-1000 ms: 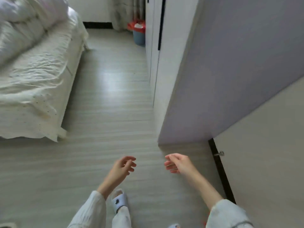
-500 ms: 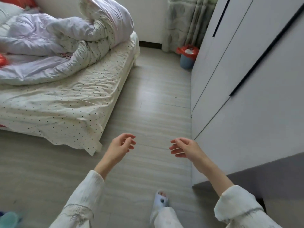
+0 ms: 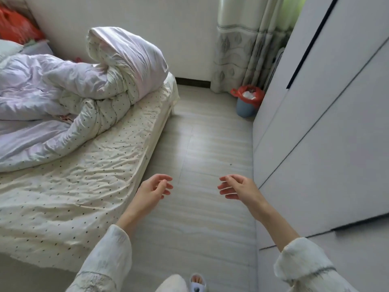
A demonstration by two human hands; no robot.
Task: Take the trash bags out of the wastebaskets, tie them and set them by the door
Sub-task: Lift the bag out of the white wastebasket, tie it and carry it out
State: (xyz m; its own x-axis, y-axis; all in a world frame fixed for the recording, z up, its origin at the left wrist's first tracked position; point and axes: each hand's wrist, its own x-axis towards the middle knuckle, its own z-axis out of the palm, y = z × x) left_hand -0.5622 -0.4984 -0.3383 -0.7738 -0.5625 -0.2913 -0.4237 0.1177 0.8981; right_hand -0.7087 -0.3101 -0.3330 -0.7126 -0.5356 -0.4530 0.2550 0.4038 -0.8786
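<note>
Two empty hands: left hand [image 3: 154, 189], right hand [image 3: 237, 187]; red-lined wastebasket [image 3: 246, 102] far ahead

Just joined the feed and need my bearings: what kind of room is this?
Most likely a bedroom: an unmade bed with a rumpled duvet on the left, a tall white wardrobe on the right, and a curtain at the far end.

A pale plank floor [image 3: 210, 157] runs between the bed [image 3: 88, 186] with its rumpled duvet [image 3: 80, 85] and a white wardrobe [image 3: 328, 127]; patterned curtains [image 3: 242, 47] hang beyond.
</note>
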